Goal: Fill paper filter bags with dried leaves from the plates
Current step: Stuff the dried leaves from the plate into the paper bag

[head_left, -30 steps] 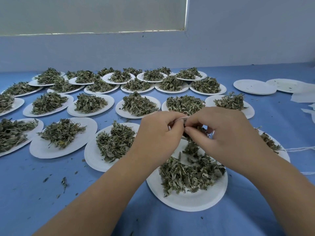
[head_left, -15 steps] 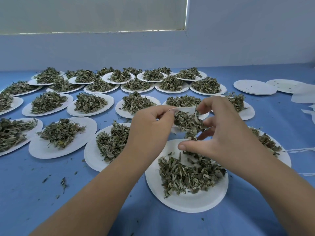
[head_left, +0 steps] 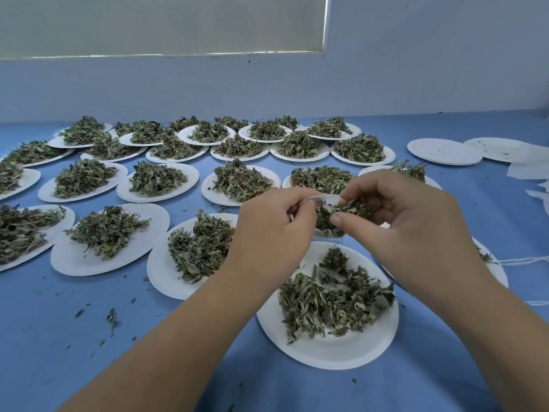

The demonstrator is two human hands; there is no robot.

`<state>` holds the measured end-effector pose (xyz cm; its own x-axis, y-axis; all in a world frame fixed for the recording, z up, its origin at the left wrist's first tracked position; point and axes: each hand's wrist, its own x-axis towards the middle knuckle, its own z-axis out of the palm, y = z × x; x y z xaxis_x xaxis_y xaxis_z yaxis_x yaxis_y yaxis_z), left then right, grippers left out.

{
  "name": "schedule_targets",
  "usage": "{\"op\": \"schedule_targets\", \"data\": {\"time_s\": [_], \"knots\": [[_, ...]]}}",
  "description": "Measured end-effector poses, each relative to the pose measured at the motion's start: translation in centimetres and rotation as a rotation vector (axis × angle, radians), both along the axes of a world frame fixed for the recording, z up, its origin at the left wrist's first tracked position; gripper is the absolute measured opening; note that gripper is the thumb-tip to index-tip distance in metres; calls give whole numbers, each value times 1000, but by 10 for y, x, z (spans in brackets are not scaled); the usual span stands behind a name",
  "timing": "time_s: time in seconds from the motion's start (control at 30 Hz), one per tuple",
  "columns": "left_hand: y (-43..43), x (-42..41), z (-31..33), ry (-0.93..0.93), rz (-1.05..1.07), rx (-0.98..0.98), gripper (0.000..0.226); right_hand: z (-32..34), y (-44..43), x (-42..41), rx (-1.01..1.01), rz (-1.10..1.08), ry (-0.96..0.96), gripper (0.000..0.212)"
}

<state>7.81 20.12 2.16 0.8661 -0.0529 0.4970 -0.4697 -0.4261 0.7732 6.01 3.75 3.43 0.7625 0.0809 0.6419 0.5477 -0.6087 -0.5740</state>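
**Leaves reach the bag**

On the counter (head_left: pixel 89 352), above the near plate (head_left: pixel 326 352), I see the left hand (head_left: pixel 267 233) pinching the filter bag (head_left: pixel 325 198) open. The right hand (head_left: pixel 416 221), looser a moment ago, now grips dried leaves (head_left: pixel 347 210) at its mouth: filling is underway.

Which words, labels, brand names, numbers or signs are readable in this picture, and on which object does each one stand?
None: no readable text shows anywhere in this view.
The white paper plates are plain, and so is the filter bag that the left hand holds while the right hand pinches dried leaves at its mouth.
The white sheets at the far right, the blue table cover and the wall show no print either.
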Motion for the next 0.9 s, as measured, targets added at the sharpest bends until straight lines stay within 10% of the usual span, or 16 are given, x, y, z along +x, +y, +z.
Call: {"op": "schedule_targets", "data": {"time_s": [0.7, 0.9], "knots": [[-4, -3, 3, -2, -114, -12, 24, 1, 4, 1, -297, 32, -103, 16], [-2, -1, 2, 43, -79, -37, 24, 6, 0, -4, 111, 112, 28, 32]]}}
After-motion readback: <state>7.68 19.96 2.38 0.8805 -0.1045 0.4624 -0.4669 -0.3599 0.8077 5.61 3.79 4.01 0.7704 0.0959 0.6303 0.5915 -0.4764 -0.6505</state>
